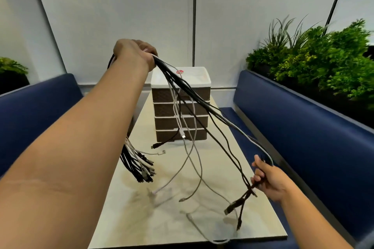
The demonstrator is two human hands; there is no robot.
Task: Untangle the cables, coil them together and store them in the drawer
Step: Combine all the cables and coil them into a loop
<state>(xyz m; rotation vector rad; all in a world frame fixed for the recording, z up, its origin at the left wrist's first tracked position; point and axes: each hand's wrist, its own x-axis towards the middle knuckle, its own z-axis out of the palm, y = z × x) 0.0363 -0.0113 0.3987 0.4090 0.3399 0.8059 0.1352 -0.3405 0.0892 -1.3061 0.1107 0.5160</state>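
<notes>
My left hand (134, 52) is raised high above the table, shut on the middle of a bundle of black and white cables (194, 95). One half of the bundle hangs behind my left forearm, its plug ends (141, 170) dangling just over the table. The other half fans down to the right. My right hand (267, 178) is low at the table's right edge, shut on a few black cable ends (240, 202). Several white cables (192, 170) hang loose and trail on the tabletop. A small drawer unit (181, 115) with brown drawers, all closed, stands at the table's far end.
The pale marble-look table (157, 228) is narrow, with blue upholstered benches on the left (34, 111) and right (303, 127). Green plants (323, 56) fill a planter behind the right bench. A white wall is behind the drawer unit.
</notes>
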